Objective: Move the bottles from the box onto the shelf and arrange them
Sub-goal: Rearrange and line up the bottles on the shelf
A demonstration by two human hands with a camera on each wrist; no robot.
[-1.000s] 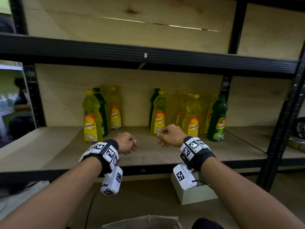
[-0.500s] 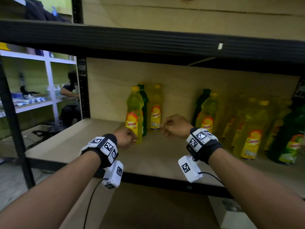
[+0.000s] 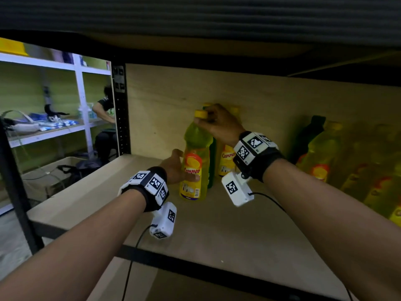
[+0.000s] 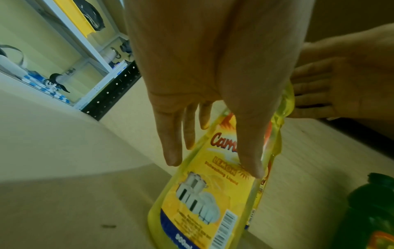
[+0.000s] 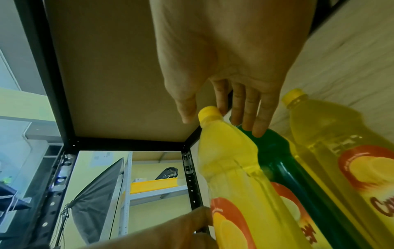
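A yellow bottle with a yellow cap stands upright on the wooden shelf, in front of a green bottle and a second yellow one. My left hand spans its label: the thumb lies on the front, and the straight fingers run along its left side. My right hand pinches the cap between thumb and forefinger. Its other fingers stretch over the green bottle.
Several more yellow and green bottles stand blurred at the right of the shelf. The upper shelf beam hangs low overhead. A black upright bounds the shelf on the left. A person sits by white racking beyond it.
The view has closed in on the left bottles. Both hands, curled and empty before, have reached forward: the right onto the yellow bottle's cap, the left against its label.
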